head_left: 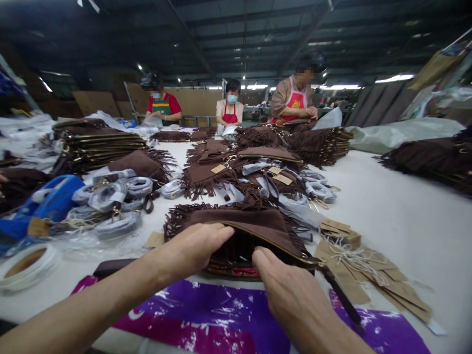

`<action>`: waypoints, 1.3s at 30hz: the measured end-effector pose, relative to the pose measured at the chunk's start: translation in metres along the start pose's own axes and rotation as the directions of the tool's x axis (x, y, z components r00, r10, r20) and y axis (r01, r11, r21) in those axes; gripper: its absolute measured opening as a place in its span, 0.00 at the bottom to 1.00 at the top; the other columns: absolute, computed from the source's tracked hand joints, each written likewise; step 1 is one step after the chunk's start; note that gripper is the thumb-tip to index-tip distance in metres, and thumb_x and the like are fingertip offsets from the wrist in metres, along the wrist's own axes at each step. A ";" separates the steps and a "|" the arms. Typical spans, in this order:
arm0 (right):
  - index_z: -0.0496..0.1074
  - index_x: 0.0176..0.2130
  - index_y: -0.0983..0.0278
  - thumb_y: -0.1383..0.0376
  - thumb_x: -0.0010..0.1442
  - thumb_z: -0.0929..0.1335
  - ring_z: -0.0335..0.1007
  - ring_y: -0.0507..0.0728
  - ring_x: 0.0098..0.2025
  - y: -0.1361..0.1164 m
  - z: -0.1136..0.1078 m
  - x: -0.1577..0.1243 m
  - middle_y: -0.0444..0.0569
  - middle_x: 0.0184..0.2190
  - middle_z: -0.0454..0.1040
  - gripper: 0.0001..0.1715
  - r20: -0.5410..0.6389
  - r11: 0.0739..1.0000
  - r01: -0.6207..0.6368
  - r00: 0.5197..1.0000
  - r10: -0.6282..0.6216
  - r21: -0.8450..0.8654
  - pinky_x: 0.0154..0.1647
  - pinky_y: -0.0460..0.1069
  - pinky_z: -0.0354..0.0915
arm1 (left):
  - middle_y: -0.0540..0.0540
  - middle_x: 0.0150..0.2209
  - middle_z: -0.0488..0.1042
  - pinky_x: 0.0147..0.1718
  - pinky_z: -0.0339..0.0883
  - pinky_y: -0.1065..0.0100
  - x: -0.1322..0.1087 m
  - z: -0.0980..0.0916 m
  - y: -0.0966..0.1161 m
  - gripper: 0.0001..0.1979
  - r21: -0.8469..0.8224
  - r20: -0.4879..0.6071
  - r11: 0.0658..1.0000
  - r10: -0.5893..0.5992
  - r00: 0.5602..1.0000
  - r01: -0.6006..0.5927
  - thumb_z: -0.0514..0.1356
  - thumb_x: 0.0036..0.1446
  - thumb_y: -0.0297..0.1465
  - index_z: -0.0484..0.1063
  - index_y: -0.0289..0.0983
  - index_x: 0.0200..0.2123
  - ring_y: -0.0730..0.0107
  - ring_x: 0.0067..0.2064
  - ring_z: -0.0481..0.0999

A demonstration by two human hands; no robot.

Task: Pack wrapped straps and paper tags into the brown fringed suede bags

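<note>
A brown fringed suede bag (258, 223) lies in front of me on the white table (398, 216), its zipped mouth held apart. My left hand (193, 246) grips the near left edge of the opening, fingers curled over it. My right hand (283, 287) has its fingers tucked into the opening at the right, where a dark lining shows. A dark strap (341, 297) trails from the bag's right corner toward me.
Purple plastic sheeting (228, 319) lies under my wrists. Kraft paper tags on string (363, 268) sit at the right, wrapped straps (118, 196) and tape rolls at the left. More fringed bags (258, 167) are piled ahead. Three people in aprons work at the far end.
</note>
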State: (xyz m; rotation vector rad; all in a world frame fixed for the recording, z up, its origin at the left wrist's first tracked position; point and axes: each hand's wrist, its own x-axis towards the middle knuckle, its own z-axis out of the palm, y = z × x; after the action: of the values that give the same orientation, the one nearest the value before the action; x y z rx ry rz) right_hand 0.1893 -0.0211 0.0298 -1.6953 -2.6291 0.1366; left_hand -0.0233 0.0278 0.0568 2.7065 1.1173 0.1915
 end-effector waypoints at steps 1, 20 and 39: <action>0.64 0.38 0.60 0.82 0.55 0.58 0.74 0.57 0.28 -0.007 -0.001 0.005 0.49 0.36 0.74 0.19 -0.005 0.999 0.038 0.999 -0.037 0.029 0.21 0.50 0.47 | 0.44 0.43 0.75 0.42 0.68 0.65 0.000 -0.007 0.000 0.17 0.070 -0.010 0.998 0.000 1.000 0.001 0.51 0.56 0.18 0.69 0.37 0.46 0.63 0.43 0.75; 0.71 0.40 0.63 0.69 0.68 0.60 0.74 0.59 0.42 -0.018 -0.010 0.067 0.52 0.38 0.78 0.11 -0.042 0.983 -0.102 0.993 0.109 0.155 0.34 0.48 0.56 | 0.45 0.54 0.74 0.57 0.63 0.60 0.010 0.039 -0.066 0.36 -0.362 -0.240 0.915 -0.278 0.930 0.179 0.49 0.46 0.11 0.64 0.39 0.59 0.64 0.55 0.72; 0.77 0.35 0.65 0.71 0.61 0.63 0.78 0.61 0.36 -0.048 0.013 0.117 0.57 0.33 0.81 0.13 -0.117 0.961 0.002 0.993 0.032 0.277 0.32 0.48 0.62 | 0.42 0.48 0.76 0.52 0.68 0.63 0.017 0.053 -0.091 0.31 -0.858 -0.174 0.507 -0.437 0.882 0.082 0.50 0.41 0.12 0.65 0.33 0.51 0.66 0.50 0.75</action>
State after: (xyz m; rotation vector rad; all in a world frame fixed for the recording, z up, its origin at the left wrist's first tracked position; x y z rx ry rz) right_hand 0.0968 0.0650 0.0161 -1.5778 -2.3792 0.3720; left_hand -0.0628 0.0957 -0.0156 1.6211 1.1086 0.9610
